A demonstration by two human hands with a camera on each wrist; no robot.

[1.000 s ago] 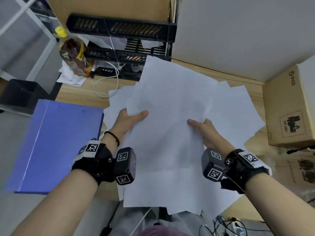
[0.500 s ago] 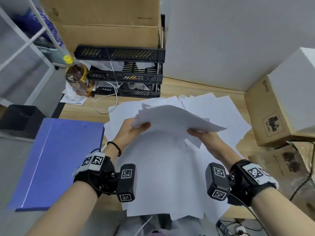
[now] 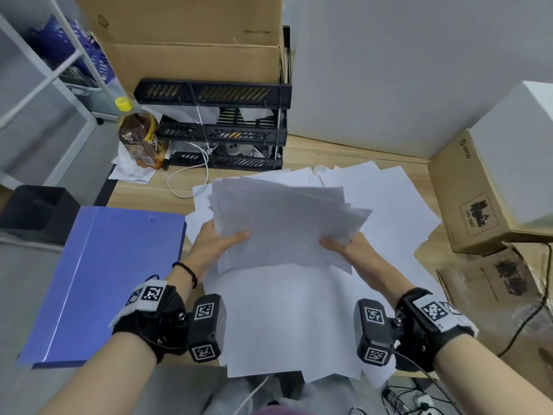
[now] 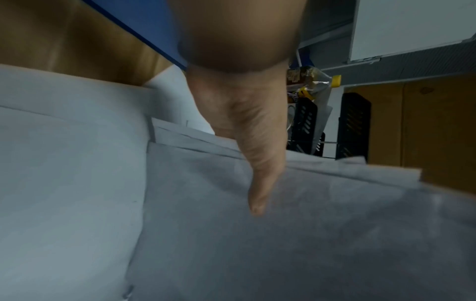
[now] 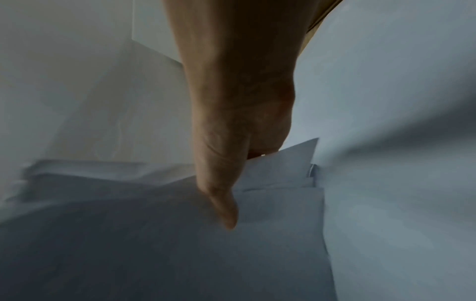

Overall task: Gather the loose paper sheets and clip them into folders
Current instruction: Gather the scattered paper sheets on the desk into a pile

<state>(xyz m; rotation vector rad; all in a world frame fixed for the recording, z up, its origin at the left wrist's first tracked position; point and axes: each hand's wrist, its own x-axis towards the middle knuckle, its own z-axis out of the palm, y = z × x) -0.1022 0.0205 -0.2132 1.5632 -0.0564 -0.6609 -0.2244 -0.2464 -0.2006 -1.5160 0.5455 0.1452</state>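
Observation:
An uneven stack of white paper sheets (image 3: 284, 223) is lifted above the desk, tilted up towards me. My left hand (image 3: 218, 242) grips its left edge, thumb (image 4: 257, 195) on top and fingers hidden beneath. My right hand (image 3: 344, 247) grips the right edge the same way, thumb (image 5: 224, 207) pressed on the top sheet. More loose sheets (image 3: 389, 205) lie spread over the wooden desk (image 3: 143, 196) under and behind the stack. A closed blue folder (image 3: 104, 280) lies flat at the desk's left end, beside my left wrist.
A black three-tier letter tray (image 3: 221, 130) stands at the back with a brown drink bottle (image 3: 139, 139) and a white cable (image 3: 191, 181) next to it. Cardboard boxes (image 3: 466, 199) sit at the right edge. A black bin (image 3: 36, 211) is left of the desk.
Both hands have raised the gathered stack off the desk and tipped its far edge up, so the sheets now stand steeper. The folder and the spread sheets stayed put.

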